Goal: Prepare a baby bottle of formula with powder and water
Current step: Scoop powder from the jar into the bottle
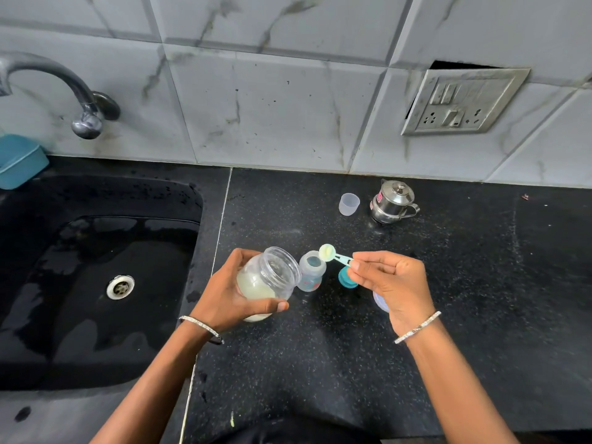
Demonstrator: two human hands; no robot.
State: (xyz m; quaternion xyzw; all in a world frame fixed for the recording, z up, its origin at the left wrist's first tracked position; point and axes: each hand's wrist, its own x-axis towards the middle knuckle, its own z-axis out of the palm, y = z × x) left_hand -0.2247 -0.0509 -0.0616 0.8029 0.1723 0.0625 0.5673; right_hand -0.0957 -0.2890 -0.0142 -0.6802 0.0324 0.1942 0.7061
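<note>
My left hand [230, 293] grips a clear jar [267, 280] of pale yellow formula powder, tilted with its open mouth toward the right. A small open baby bottle [311, 272] stands upright on the black counter just right of the jar. My right hand [387, 280] pinches the handle of a teal scoop [333, 254]; its bowl is full of powder and hovers above the bottle's right rim. The teal bottle collar [346, 279] lies on the counter, partly behind my right fingers.
A translucent cap [349, 204] and a small steel pot with lid [391, 202] stand at the back of the counter [480, 283]. A black wet sink [96, 283] lies left, with a tap [64, 88] above. A round lid [379, 302] peeks from under my right hand.
</note>
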